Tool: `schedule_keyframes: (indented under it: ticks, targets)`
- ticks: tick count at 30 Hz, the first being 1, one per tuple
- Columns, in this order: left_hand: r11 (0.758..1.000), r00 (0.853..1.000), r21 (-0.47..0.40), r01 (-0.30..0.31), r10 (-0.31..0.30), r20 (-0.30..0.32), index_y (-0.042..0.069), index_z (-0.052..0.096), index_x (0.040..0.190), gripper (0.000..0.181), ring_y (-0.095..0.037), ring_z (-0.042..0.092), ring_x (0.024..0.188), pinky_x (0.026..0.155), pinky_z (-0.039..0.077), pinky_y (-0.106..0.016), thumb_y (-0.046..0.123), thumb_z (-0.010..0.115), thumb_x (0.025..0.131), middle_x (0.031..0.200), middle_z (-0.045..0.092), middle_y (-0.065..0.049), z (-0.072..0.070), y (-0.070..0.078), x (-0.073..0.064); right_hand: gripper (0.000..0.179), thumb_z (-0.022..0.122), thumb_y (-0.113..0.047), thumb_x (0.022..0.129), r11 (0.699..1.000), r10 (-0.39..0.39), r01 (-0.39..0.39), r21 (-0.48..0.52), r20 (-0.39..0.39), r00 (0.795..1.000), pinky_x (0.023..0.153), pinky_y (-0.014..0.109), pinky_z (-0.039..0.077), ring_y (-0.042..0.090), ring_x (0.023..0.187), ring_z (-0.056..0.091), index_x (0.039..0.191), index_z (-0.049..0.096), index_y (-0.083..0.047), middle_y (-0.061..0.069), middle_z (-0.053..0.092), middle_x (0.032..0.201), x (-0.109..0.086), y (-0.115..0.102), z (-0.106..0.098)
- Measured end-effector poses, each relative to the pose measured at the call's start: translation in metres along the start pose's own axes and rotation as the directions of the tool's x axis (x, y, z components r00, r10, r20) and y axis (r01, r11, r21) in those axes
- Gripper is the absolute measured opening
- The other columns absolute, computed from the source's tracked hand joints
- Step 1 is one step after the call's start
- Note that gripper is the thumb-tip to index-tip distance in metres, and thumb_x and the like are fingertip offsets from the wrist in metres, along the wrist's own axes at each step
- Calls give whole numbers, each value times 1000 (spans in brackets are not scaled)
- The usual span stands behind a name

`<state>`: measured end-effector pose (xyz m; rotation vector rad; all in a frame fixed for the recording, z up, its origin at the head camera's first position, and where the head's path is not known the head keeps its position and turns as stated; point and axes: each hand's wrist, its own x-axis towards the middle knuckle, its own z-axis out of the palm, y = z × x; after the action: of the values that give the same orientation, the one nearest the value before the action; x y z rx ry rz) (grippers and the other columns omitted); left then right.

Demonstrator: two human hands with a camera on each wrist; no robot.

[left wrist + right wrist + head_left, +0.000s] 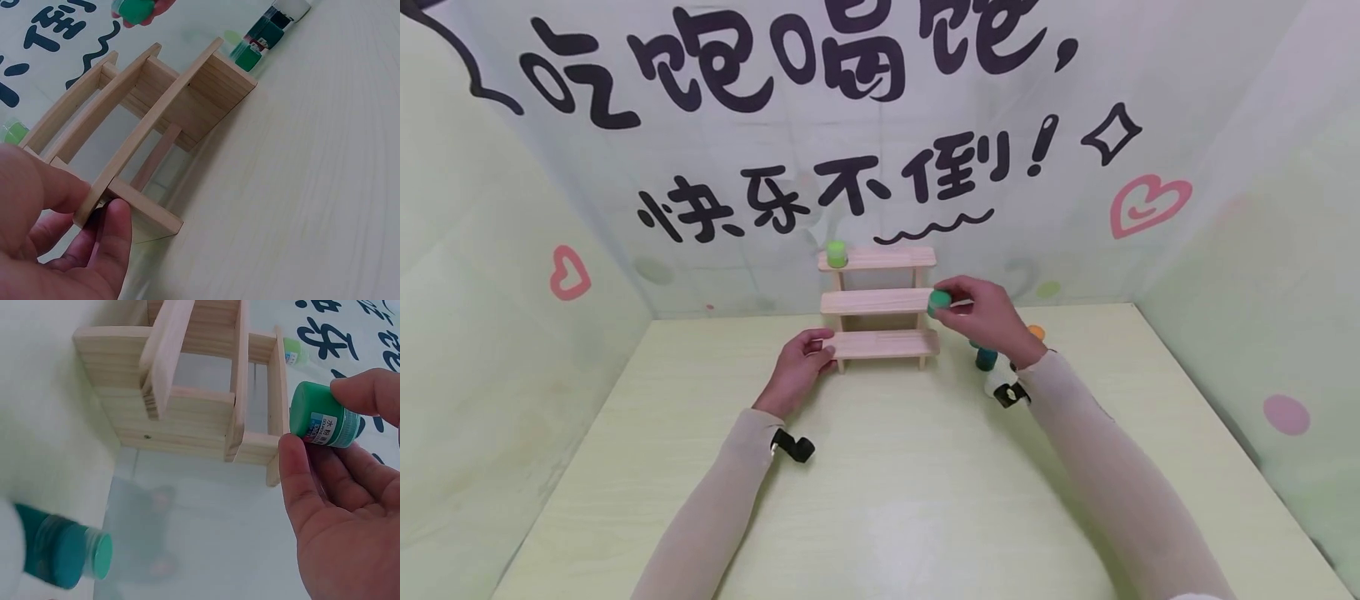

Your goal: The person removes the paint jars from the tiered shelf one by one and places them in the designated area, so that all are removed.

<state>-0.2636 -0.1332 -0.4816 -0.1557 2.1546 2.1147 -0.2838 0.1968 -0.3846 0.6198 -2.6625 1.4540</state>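
Note:
A small three-step wooden shelf (pixel 880 343) stands on the table against the back wall. My left hand (pixel 797 367) grips the left end of its lowest step, thumb on one side and fingers below, as the left wrist view shows. Between thumb and fingers, my right hand (pixel 988 315) pinches a green paint jar (pixel 319 414) with a printed label. It is held in the air by the shelf's right end, near the middle step in the head view. A light green jar (pixel 837 254) sits at the left of the top step.
Right of the shelf, partly behind my right hand and wrist, several more jars stand on the table, among them a dark teal jar (pixel 986 358), an orange one (pixel 1037 332) and a white one (pixel 996 383). A printed cloth (pixel 760 283) hangs behind the shelf.

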Motion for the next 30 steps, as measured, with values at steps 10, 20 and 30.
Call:
schedule_keyframes:
  ticks: [10,20,30]
  targets:
    - [1000,1000,5,4,-4,0,4,60,141,35,-22,63,108,99,63,-30,4,61,106,122,56,-14,1,-1,-1,40,75,-15,98,1000,-4,4,-11,-15,1000,92,15,60,28,110,70,136,67,-7,12,71,126,-43,26,-17]
    - [999,1000,24,20,-20,-11,6,61,139,33,-22,61,109,96,63,-28,5,61,106,123,55,-13,-1,1,-1,42,77,-17,97,993,83,-85,-88,-22,996,87,8,53,35,110,71,136,67,-4,17,72,127,-74,43,-32]
    - [1000,1000,14,5,-5,-7,5,60,140,34,-21,63,107,94,63,-26,4,62,106,122,57,-15,1,1,-3,37,76,-13,97,985,70,-70,-159,-9,998,86,12,57,27,104,68,131,70,-2,14,69,123,-103,61,-43]
